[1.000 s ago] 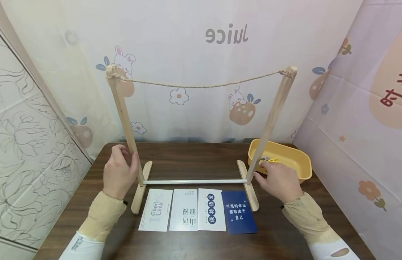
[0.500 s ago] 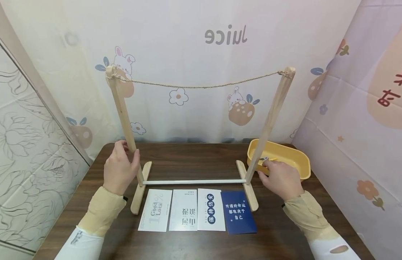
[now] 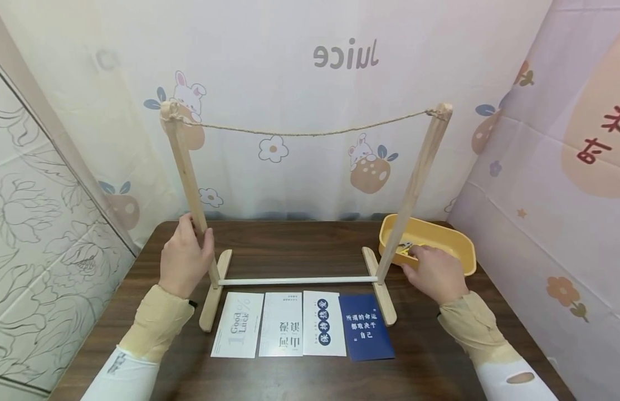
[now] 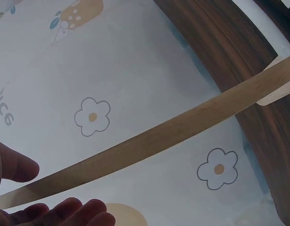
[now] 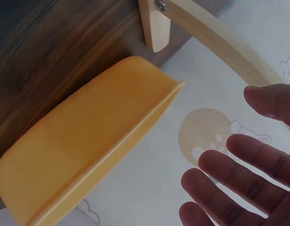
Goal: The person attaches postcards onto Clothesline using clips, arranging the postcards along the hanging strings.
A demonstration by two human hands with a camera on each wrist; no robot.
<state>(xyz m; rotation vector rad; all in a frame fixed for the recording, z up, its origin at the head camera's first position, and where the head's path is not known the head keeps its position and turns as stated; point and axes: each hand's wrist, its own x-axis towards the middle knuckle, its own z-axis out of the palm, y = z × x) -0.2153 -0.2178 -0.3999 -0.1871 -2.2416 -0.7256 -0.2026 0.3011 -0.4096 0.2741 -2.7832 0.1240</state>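
A wooden stand has two upright posts joined by a sagging twine line and a white crossbar. My left hand is loosely round the left post; in the left wrist view, the post passes between the thumb and the curled fingers. My right hand reaches over the near rim of a yellow tray, close to small clips inside. In the right wrist view, the fingers of the right hand are spread and hold nothing; the tray's inside is hidden there.
Before the stand lie a white "Good Luck" card, two other white cards and a blue card. The stand's right post rises between the cards and the tray. Printed curtains close off the back and sides.
My left hand has moved in closer round the left post. My right hand has shifted slightly rightward over the tray, with its fingers farther inside the rim. The stand and cards stay put.
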